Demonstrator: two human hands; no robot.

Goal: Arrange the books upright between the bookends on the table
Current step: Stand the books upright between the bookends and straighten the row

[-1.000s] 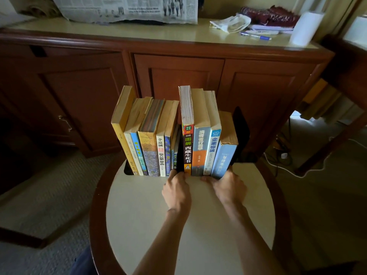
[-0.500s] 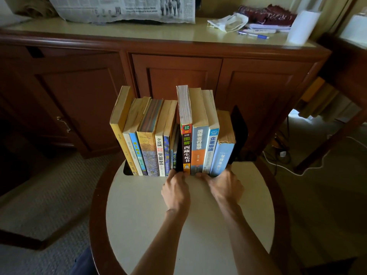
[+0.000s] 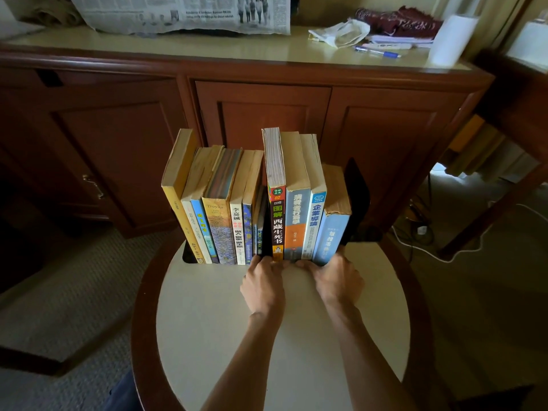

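Note:
A row of books stands upright on the round table (image 3: 207, 321). The left group (image 3: 219, 221) leans slightly left against a black bookend (image 3: 189, 256). The right group of taller books (image 3: 299, 221) stands against the other black bookend (image 3: 358, 197). A narrow dark gap with two thin books separates the groups. My left hand (image 3: 262, 284) presses its fingertips on the foot of the black-and-red spine. My right hand (image 3: 338, 280) holds the foot of the pale blue book (image 3: 330, 238). Together they clamp the right group.
A wooden sideboard (image 3: 267, 114) stands close behind the table, carrying a newspaper (image 3: 184, 13), a white bag (image 3: 341, 32), a blue pen (image 3: 379, 51) and a paper roll (image 3: 450, 40). Carpeted floor lies left; white cables (image 3: 430, 250) trail on the right.
Both hands have stayed at the foot of the right group, edging slightly toward the books. The row stands as before.

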